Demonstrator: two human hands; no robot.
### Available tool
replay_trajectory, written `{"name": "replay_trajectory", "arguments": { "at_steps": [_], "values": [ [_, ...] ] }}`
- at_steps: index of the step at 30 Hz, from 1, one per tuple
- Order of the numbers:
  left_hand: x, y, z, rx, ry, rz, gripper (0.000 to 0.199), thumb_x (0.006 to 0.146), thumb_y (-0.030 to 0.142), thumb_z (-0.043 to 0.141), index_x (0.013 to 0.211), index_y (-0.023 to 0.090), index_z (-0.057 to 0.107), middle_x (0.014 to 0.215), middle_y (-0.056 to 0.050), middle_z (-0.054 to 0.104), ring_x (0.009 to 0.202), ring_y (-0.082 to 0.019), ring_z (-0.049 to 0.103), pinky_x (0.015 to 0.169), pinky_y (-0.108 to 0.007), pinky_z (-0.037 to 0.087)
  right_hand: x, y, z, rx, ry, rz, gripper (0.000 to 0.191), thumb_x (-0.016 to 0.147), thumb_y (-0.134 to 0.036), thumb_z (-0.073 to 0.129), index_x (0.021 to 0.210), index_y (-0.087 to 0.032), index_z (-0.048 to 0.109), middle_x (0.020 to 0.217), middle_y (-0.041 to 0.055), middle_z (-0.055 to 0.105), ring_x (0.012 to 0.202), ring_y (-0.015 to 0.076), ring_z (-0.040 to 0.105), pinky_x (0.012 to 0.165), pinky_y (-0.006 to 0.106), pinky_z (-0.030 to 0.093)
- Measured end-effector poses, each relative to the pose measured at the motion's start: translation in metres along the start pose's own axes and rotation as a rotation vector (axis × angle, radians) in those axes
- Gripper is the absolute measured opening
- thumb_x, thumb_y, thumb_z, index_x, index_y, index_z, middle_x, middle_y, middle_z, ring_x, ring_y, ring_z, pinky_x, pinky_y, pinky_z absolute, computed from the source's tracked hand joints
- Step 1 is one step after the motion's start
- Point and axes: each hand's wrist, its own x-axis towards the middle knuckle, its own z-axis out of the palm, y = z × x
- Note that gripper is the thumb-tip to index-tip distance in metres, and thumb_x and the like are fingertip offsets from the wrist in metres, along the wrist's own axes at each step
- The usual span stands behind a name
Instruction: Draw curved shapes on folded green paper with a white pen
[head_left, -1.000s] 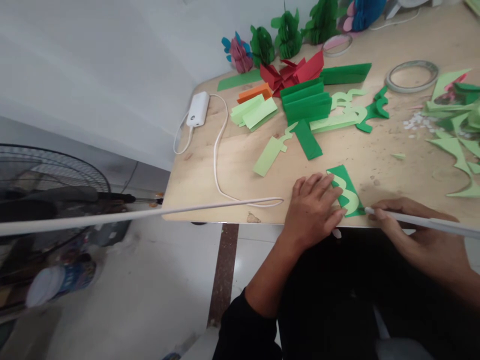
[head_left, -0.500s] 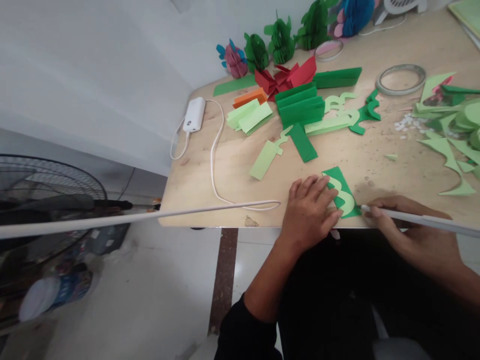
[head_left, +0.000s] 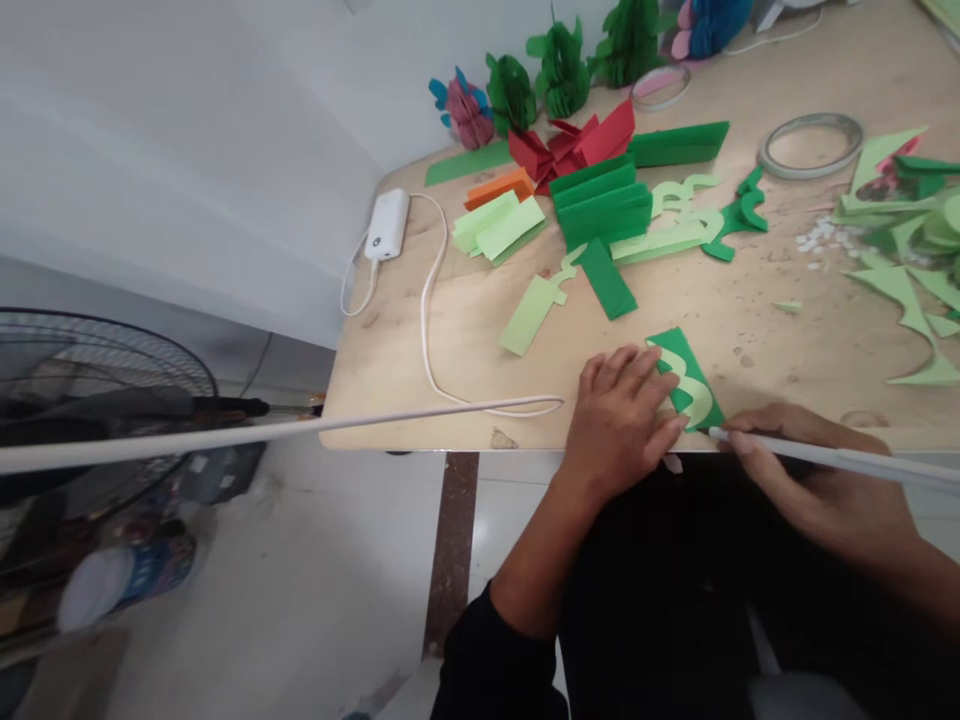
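Note:
At the table's front edge lies a dark green paper piece (head_left: 677, 347) with a light green curved cut-out (head_left: 699, 400) on top of it. My left hand (head_left: 622, 420) rests flat on the left part of both papers, its fingers spread a little. My right hand (head_left: 825, 475) is closed around a long white pen-like tool (head_left: 840, 457). The tool's tip is at the lower right corner of the green paper, by the curved cut-out.
On the wooden table (head_left: 390, 370) lie folded green strips (head_left: 604, 205), red folded paper (head_left: 574, 150), a tape roll (head_left: 811, 146), light green scraps (head_left: 919, 320) and a white power bank (head_left: 388, 224) with a cable. Honeycomb paper figures (head_left: 562, 70) stand along the wall.
The tip of the white tool has moved slightly left and down along the lower edge of the green paper. My left hand has stayed on the paper. The whole view has shifted slightly.

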Motion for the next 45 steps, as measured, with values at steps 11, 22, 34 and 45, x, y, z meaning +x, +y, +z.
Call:
{"name": "replay_trajectory", "arguments": {
  "at_steps": [11, 22, 34, 45],
  "values": [
    [0.000, 0.000, 0.000, 0.018, -0.012, 0.002, 0.037, 0.096, 0.041, 0.054, 0.124, 0.020, 0.064, 0.146, -0.008, 0.056, 0.140, -0.027, 0.042, 0.117, -0.048, 0.030, -0.002, 0.000, 0.003, -0.045, 0.024, -0.134, 0.013, 0.091, -0.032, 0.055, 0.087, -0.026, 0.065, 0.076, -0.0022, 0.074, 0.069, 0.0141, 0.069, 0.062, 0.028, 0.050],
    [0.001, 0.000, 0.002, 0.035, -0.004, 0.008, 0.036, 0.096, 0.041, 0.055, 0.124, 0.020, 0.064, 0.146, -0.007, 0.057, 0.139, -0.027, 0.042, 0.116, -0.048, 0.030, -0.003, 0.005, 0.002, -0.101, 0.045, -0.060, 0.020, 0.090, -0.040, 0.055, 0.085, -0.026, 0.068, 0.075, -0.0025, 0.074, 0.067, 0.0129, 0.069, 0.058, 0.026, 0.048],
    [0.001, 0.000, 0.003, 0.025, -0.011, -0.005, 0.035, 0.096, 0.038, 0.053, 0.124, 0.021, 0.064, 0.146, -0.007, 0.057, 0.140, -0.026, 0.042, 0.116, -0.049, 0.030, -0.006, 0.006, 0.001, -0.064, 0.036, -0.036, 0.018, 0.089, -0.040, 0.057, 0.085, -0.027, 0.069, 0.077, -0.0039, 0.074, 0.070, 0.0122, 0.070, 0.062, 0.024, 0.049],
    [0.001, 0.000, 0.003, 0.013, 0.003, -0.002, 0.034, 0.095, 0.038, 0.054, 0.122, 0.020, 0.064, 0.145, -0.007, 0.058, 0.139, -0.026, 0.043, 0.116, -0.049, 0.030, -0.005, 0.009, 0.001, -0.026, 0.064, -0.129, 0.017, 0.088, -0.028, 0.058, 0.101, -0.026, 0.069, 0.089, 0.0007, 0.077, 0.079, 0.0170, 0.072, 0.075, 0.031, 0.055]
  ]
}}
